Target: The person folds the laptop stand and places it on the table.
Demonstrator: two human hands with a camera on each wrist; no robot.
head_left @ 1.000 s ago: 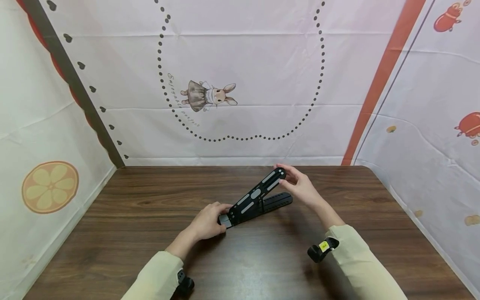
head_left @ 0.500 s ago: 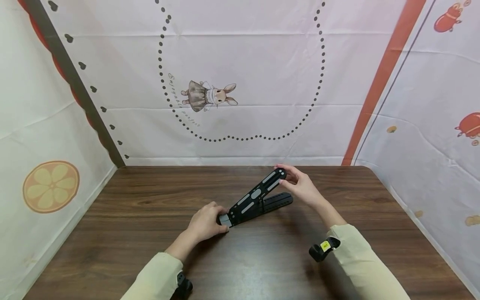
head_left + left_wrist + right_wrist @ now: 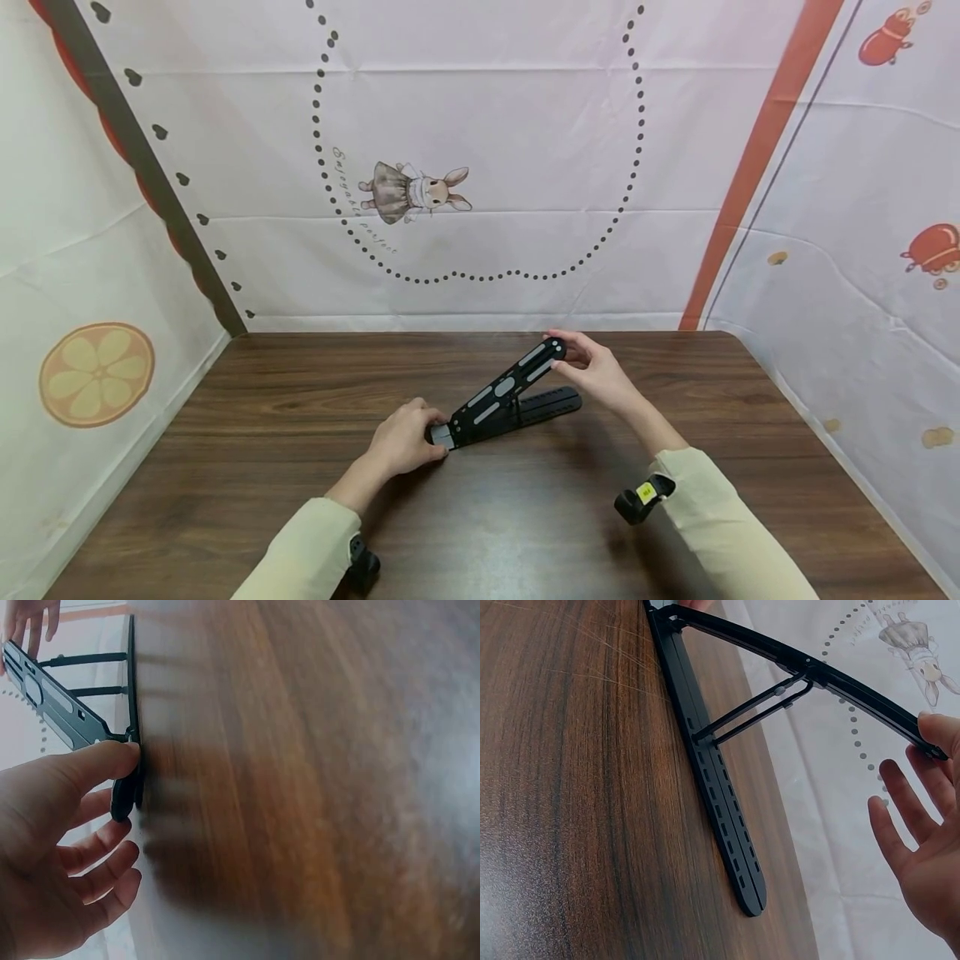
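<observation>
A black folding laptop stand (image 3: 505, 386) sits spread into a V on the table. Its slotted lower bar (image 3: 724, 814) lies along the tabletop, while the upper bar (image 3: 56, 701) with pale grey pads slants up from the hinge. Thin struts (image 3: 742, 710) link the two bars. My left hand (image 3: 405, 437) pinches the grey-capped hinge end between thumb and index finger, its other fingers loosely bent. At the raised tip, my right hand (image 3: 600, 375) pinches the upper bar between thumb and fingers; the remaining fingers spread below it in the right wrist view.
The brown wood-grain table (image 3: 247, 500) runs back to a white printed cloth (image 3: 525, 150) hung behind and at both sides. Each sleeved wrist carries a small black camera, such as the right wrist camera (image 3: 637, 502).
The stand and both hands appear slightly further left in the head view, where the background has shifted a little left too. Both grips and the stand's angle look the same.
</observation>
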